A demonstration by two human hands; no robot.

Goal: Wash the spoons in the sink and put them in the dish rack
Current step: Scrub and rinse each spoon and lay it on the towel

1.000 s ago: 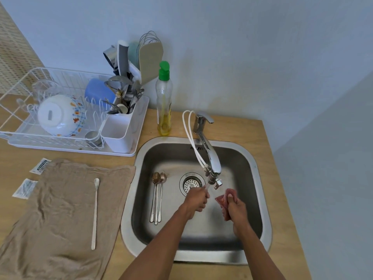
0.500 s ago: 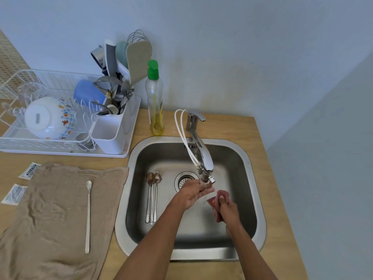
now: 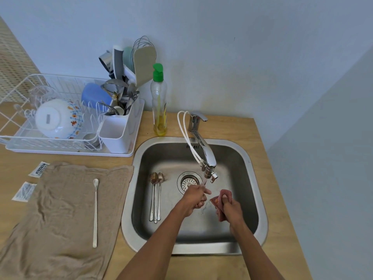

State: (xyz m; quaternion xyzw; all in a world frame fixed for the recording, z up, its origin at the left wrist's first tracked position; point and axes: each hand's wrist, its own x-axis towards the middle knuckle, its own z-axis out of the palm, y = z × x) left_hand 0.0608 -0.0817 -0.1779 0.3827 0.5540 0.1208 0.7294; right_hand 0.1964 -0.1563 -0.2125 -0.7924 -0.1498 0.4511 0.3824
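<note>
Fingers (image 3: 207, 192) of the left hand (image 3: 193, 200) curl round a slim pale spoon (image 3: 204, 181), blurred, slanting up to the tap (image 3: 209, 158). The right hand (image 3: 231, 211) clutches a red scrubber (image 3: 221, 196). Metal spoons (image 3: 155, 199) lie on the sink (image 3: 253, 158) floor, bowls toward the wall.

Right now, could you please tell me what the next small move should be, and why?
Probably bring the sponge in the right hand across to the left hand curled under the tap; they are apart, and what it holds is hidden.
</note>
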